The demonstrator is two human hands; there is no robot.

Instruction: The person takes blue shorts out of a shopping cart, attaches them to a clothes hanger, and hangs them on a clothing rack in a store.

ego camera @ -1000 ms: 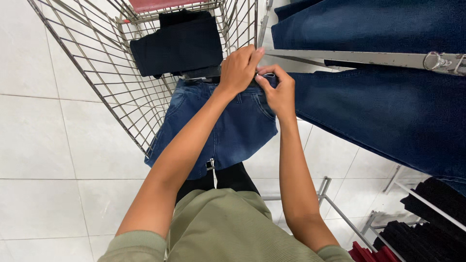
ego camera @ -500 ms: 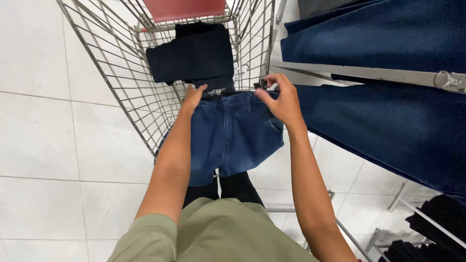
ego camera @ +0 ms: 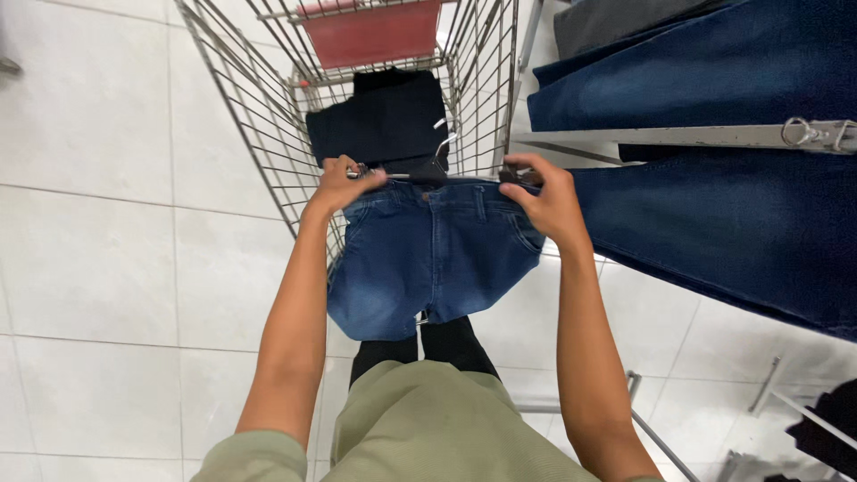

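Jeans [ego camera: 433,263] hang from a clip hanger [ego camera: 428,170], held up over the near end of a wire shopping cart [ego camera: 259,143]. Left hand [ego camera: 344,183] pinches the waistband's left corner, right hand [ego camera: 549,201] grips the right corner. Denim drops below both fists. Hanger clips sit under the fingers, hard to make out. Legs fold out of sight behind the seat.
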